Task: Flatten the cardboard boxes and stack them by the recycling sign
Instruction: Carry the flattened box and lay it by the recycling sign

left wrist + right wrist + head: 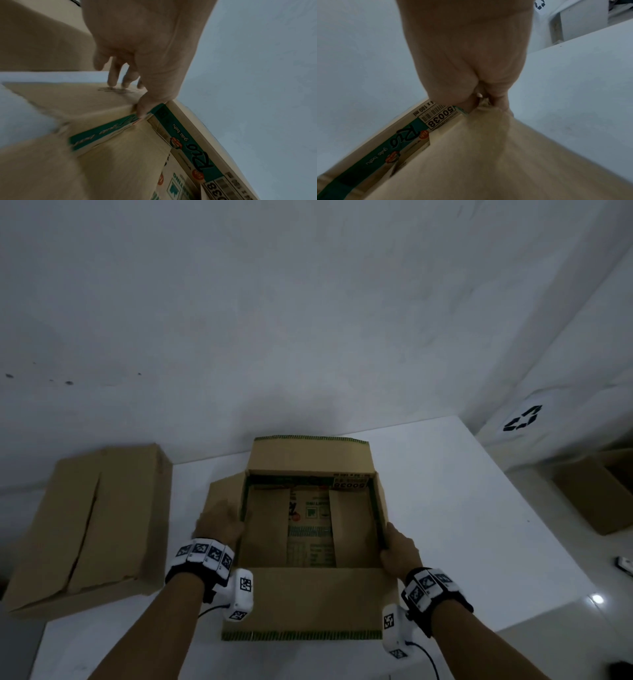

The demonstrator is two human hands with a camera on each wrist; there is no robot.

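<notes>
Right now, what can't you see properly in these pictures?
- Right hand: its fingertips, hidden behind the open box wall in the right wrist view.
- Brown box under the recycling sign: cut off by the head view's right edge.
- Small print on the box floor: too blurred, head view.

Bare storeroom: white walls, recycling sign [523, 418], cardboard boxes [89, 522].

head cam downward, wrist cams close-up
</notes>
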